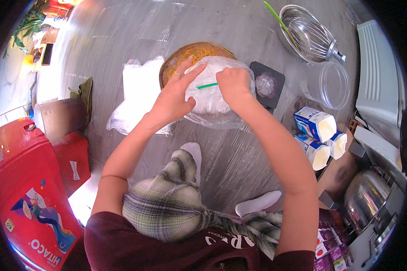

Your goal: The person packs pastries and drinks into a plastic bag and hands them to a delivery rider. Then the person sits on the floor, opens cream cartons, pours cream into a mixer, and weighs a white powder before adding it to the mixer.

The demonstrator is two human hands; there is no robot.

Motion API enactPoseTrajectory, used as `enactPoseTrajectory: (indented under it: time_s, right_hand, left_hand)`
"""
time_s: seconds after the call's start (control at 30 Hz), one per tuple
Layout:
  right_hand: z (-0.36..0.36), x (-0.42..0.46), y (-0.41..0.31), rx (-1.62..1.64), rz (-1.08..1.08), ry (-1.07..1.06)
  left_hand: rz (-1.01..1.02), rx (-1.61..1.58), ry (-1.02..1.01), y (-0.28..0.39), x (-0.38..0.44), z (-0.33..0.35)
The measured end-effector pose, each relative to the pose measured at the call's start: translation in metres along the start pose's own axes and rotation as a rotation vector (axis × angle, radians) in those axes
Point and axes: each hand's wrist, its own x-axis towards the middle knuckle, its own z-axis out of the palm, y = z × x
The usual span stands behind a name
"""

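On the wood-look floor before me lies a round bundle of clear plastic bag (210, 105) with whitish contents. My left hand (174, 95), fingers spread and a ring on one finger, is at the bag's left side. My right hand (235, 84) is closed in a fist over the bag's upper right. A thin green strip (207, 85) runs across the plastic into that fist. Behind the bag, partly covered, sits a round woven basket (164, 69) of yellow rubber bands (203, 52). White plastic bags (140, 89) lie to the left. A dark square kitchen scale (259, 69) is at the right.
Farther right are a steel bowl (286, 17) with a balloon whisk (313, 37), a clear plastic jar (329, 84) and opened cartons (313, 123). A steel pot (368, 193) stands lower right. At the left are a red container (30, 189) and a red box (73, 162).
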Motion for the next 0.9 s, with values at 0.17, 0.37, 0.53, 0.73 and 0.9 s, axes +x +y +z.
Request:
enactPoseTrajectory:
  time_s: [0.17, 0.37, 0.53, 0.73, 0.9]
  right_hand:
    - [-0.010, -0.009, 0.001, -0.010, -0.087, 0.135]
    - [-0.030, -0.028, -0.004, 0.322, -0.118, 0.492]
    - [-0.003, -0.028, -0.021, 1.278, 0.156, 0.439]
    - [-0.015, -0.057, -0.025, 1.332, 0.396, 0.580]
    - [-0.021, -0.076, -0.014, 1.076, 0.479, 0.791]
  left_hand:
    - [-0.001, -0.073, 0.011, 0.001, 0.001, -0.002]
    - [0.018, -0.075, 0.048, 0.004, -0.002, -0.007]
    - [0.034, -0.040, 0.056, 0.006, -0.001, -0.008]
    - [0.030, -0.035, 0.071, 0.006, -0.003, -0.009]
    - [0.039, -0.035, 0.077, 0.009, -0.004, -0.010]
